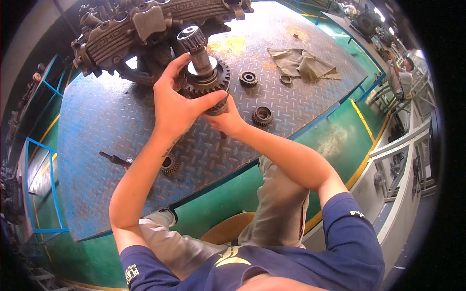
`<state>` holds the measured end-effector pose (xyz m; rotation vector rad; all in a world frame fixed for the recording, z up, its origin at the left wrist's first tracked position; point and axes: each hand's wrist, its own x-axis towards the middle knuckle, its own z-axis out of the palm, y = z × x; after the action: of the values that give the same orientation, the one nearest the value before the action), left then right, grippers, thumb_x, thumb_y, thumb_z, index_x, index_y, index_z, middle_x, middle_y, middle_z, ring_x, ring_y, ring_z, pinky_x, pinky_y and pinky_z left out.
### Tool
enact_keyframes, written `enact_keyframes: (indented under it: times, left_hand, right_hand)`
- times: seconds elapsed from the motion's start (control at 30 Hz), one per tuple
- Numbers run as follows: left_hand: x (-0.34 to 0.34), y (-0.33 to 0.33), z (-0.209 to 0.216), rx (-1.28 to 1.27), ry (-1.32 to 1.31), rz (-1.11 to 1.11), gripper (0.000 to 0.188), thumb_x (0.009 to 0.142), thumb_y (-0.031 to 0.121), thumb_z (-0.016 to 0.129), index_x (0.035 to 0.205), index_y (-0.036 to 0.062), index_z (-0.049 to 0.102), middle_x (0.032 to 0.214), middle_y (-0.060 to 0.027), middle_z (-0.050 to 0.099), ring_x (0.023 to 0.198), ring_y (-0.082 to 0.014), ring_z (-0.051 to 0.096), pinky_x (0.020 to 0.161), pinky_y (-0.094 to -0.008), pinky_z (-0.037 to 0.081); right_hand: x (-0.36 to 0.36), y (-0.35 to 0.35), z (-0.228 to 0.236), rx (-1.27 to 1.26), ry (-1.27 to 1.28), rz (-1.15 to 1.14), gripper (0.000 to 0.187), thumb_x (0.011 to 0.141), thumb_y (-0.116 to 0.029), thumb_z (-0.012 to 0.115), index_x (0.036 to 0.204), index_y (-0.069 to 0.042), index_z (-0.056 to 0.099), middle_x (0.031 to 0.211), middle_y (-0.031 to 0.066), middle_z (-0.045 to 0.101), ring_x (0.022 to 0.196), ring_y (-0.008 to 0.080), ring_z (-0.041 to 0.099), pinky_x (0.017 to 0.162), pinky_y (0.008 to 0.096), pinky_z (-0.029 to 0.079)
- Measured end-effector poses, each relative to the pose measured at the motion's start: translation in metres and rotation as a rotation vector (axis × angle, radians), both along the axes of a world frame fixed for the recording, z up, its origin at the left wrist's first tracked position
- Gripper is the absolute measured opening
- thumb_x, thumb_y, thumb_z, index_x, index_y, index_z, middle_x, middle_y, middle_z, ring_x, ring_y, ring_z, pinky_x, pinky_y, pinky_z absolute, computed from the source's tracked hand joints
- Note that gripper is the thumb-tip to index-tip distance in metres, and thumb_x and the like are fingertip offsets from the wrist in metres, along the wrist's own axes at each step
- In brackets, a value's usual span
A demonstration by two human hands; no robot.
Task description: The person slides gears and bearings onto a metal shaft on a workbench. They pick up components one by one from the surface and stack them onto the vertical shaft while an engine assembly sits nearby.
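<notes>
Both my hands hold a gear shaft [203, 65] upright over the metal table, its splined end at the top and a large toothed gear [221, 77] around its middle. My left hand [174, 99] wraps the gear from the left, thumb across its near side and fingers behind it. Lower down, my right hand [228, 118] grips the shaft's bottom end from the right; its fingers are partly hidden. Two small gears, one [248, 79] farther off and one [262, 116] nearer, lie to the right. Beside my left forearm are another gear [170, 164] and a thin splined shaft [114, 158].
A large engine part [145, 24] stands on the table's far left. On the right lie a crumpled grey-brown cloth [308, 65] and a small ring [285, 79]. The tread-plate table [97, 131] has a blue edge. A person [405, 75] sits at far right.
</notes>
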<state>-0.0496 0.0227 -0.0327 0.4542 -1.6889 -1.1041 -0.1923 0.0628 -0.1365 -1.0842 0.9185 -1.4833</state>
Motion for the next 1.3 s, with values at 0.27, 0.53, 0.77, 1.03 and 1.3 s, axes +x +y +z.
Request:
enact_keyframes:
  times: [0.27,0.53,0.77,1.03,1.3]
  left_hand:
    - [-0.001,-0.006,0.002,-0.025,0.137,-0.061,0.076,0.067,0.005,0.093,0.133,-0.0097,0.056,0.118,-0.0148,0.071,0.106,-0.0180,0.069,0.098,-0.0329,0.056]
    - [-0.001,-0.008,0.005,0.005,0.051,-0.054,0.072,0.068,0.009,0.094,0.128,-0.0092,0.060,0.109,-0.0131,0.073,0.097,-0.0162,0.071,0.091,-0.0317,0.059]
    - [0.001,-0.006,0.004,-0.007,-0.029,-0.083,0.064,0.069,0.012,0.093,0.122,-0.0054,0.063,0.105,-0.0109,0.073,0.095,-0.0157,0.072,0.089,-0.0308,0.059]
    - [0.004,-0.008,0.011,0.030,0.014,-0.217,0.049,0.084,0.014,0.084,0.123,-0.0046,0.062,0.110,-0.0094,0.071,0.100,-0.0137,0.068,0.091,-0.0288,0.055]
    - [0.005,-0.016,0.013,0.028,0.050,-0.100,0.034,0.097,0.008,0.071,0.125,-0.0085,0.064,0.113,-0.0107,0.071,0.102,-0.0129,0.066,0.093,-0.0267,0.053]
  right_hand:
    - [0.001,-0.001,0.005,-0.033,0.054,0.009,0.015,0.085,-0.010,0.080,0.089,-0.007,0.066,0.062,-0.0030,0.057,0.048,0.0074,0.050,0.045,0.0246,0.036]
    - [-0.001,-0.002,0.004,-0.045,0.022,0.026,0.014,0.086,-0.011,0.080,0.087,-0.007,0.067,0.062,-0.0037,0.057,0.049,0.0066,0.050,0.045,0.0236,0.037]
    - [-0.002,-0.002,0.001,-0.022,0.025,0.010,0.016,0.086,-0.010,0.080,0.084,-0.006,0.065,0.062,-0.0030,0.056,0.049,0.0068,0.050,0.045,0.0240,0.037]
    - [-0.001,0.000,0.002,-0.039,-0.026,0.021,0.015,0.086,-0.010,0.081,0.088,-0.006,0.066,0.061,-0.0030,0.056,0.047,0.0074,0.048,0.044,0.0254,0.036]
    - [0.000,0.000,0.004,0.005,-0.037,-0.001,0.018,0.085,-0.012,0.083,0.089,-0.006,0.066,0.061,-0.0026,0.055,0.047,0.0078,0.046,0.045,0.0262,0.035]
